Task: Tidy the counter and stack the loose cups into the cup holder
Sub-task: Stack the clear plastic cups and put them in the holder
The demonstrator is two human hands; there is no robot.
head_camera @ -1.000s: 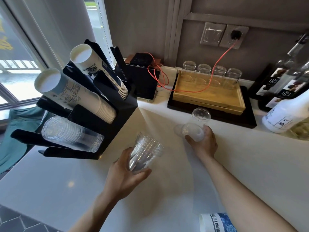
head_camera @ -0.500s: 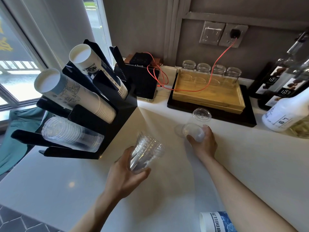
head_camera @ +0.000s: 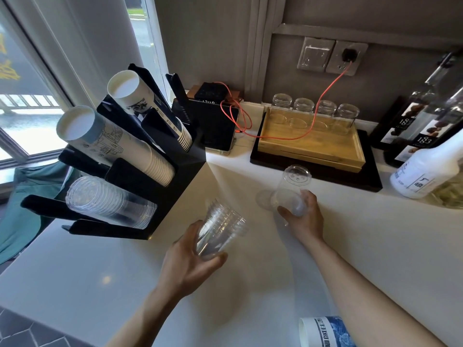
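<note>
Left hand (head_camera: pixel 185 261) grips a nested stack of clear cups (head_camera: pixel 220 229) above the white bench (head_camera: pixel 75 284), near the black cup holder (head_camera: pixel 180 171) (already loaded). Right hand (head_camera: pixel 304 219) curls round a single clear cup (head_camera: pixel 292 191), tilted.

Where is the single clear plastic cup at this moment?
The single clear plastic cup is upside down at centre-right of the head view, gripped by the right hand, just in front of the black tray.
</note>
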